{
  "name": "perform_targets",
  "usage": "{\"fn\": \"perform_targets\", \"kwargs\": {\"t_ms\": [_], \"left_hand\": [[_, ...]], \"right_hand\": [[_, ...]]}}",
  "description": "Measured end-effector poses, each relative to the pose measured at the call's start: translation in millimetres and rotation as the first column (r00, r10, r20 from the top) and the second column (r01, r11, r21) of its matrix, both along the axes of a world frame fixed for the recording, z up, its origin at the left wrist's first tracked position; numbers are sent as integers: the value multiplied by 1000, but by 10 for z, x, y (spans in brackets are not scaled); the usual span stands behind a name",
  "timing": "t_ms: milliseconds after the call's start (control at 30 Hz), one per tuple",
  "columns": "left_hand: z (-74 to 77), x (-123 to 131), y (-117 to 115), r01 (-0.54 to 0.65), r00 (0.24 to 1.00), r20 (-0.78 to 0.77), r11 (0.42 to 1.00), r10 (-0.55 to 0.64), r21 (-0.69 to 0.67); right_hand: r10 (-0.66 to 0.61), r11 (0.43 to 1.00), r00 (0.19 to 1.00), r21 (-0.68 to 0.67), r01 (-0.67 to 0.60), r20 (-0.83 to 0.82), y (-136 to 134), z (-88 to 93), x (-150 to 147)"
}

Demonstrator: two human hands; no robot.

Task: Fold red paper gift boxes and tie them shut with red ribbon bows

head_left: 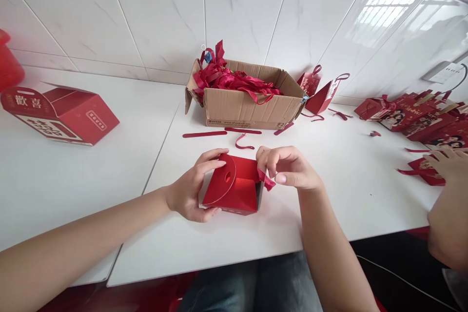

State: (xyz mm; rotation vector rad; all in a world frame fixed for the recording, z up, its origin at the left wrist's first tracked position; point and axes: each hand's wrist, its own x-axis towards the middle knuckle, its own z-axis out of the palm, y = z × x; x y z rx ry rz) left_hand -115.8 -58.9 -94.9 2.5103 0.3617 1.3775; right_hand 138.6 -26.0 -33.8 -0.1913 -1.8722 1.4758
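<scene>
A small red box [241,195] lies on the white table in front of me, its red inside showing and a rounded flap with a hole on its left part. My left hand [199,186] grips the box's left side, fingers on the flap and thumb at the near edge. At the right edge of the box, my right hand [287,168] is bent with its fingers curled by a dark red ribbon [268,183] that hangs over that edge. The upper fingertips are partly hidden behind the hand.
A cardboard box [252,107] of red ribbons stands by the wall, loose strips before it. A larger red box [84,117] is at left. Small red boxes [323,96] stand behind; more line the right side, where another person's hand [451,163] touches one.
</scene>
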Motion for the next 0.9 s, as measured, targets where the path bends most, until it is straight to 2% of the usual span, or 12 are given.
{"fn": "perform_targets", "kwargs": {"t_ms": [333, 400, 467, 500, 533, 567, 633, 700, 767, 833, 867, 900], "left_hand": [[-24, -27, 1, 8, 1000, 10, 999, -7, -48], [-28, -28, 4, 6, 1000, 17, 998, -5, -65], [-27, -28, 6, 3, 1000, 14, 997, -2, -73], [-25, -28, 6, 3, 1000, 10, 997, -3, -72], [-23, -27, 7, 4, 1000, 3, 997, -4, -71], [-22, -25, 7, 5, 1000, -2, 997, -5, -72], [-21, -22, 7, 14, 1000, -3, 997, -14, -80], [-23, -20, 8, 41, 999, 5, 994, -41, -105], [-25, -19, 12, 82, 997, 7, 987, -82, -136], [-21, -19, 16, 111, 993, -10, 980, -114, -163], [-17, -20, 18, 110, 993, -24, 980, -116, -165], [-12, -20, 16, 96, 994, -32, 984, -102, -151]], "right_hand": [[-68, 995, 997, -82, 64, -39, -15, -3, -46], [-161, 986, 977, -73, 152, -137, 6, -2, -24], [-379, 925, 897, -57, 377, -226, 29, 2, 58], [-531, 842, 815, -30, 539, -232, 41, 6, 128], [-710, 688, 681, 28, 725, -180, 54, 11, 219], [-868, 473, 488, 146, 869, -96, 68, 16, 326], [-998, 67, 57, 469, 881, 35, 103, 23, 569], [-968, -190, -251, 620, 762, 11, 143, 30, 793], [-950, -259, -303, 715, 649, -68, 174, 43, 928], [-904, -347, -377, 861, 372, -202, 191, 72, 931], [-852, -347, -441, 935, 72, -282, 195, 93, 882], [-762, -245, -509, 906, -345, -400, 199, 116, 805]]}}
